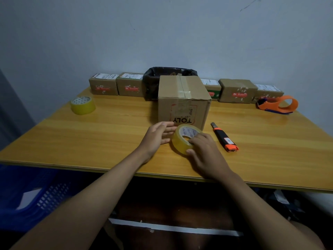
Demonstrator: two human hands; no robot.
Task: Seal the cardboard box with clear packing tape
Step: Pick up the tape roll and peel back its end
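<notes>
My two bare forearms reach up from the bottom of the frame to the near edge of a yellow-brown wooden table (108, 134), over a blue plastic crate (27, 195) in the lower left corner. At centre frame my left hand (156, 136) lies flat and slack, fingers extended toward the tape and gripping nothing, its fingertips just beside the roll. My right hand (203, 150) is clamped on a roll of clear packing tape (182, 137), thumb on the near rim and fingers across the cardboard core, the roll tilted on its edge against the tabletop.

Directly behind the roll, in the middle of the frame, stands the cardboard box (183, 103): plain brown, roughly cubic, its top flaps down with a strip of clear tape running along the centre seam and another crossing it. The front face carries a scuffed red-outlined label and the letters "TOLY" printed upside down.

A second tape roll (82, 105), yellowish, sits at centre left. Right of my hand lies a black-and-orange utility knife (224, 138). An orange tape dispenser (278, 105) rests at the right. Along the wall runs a row of small labelled parcels (103, 84), broken by a bin lined with a black bag (153, 78) behind the box.
</notes>
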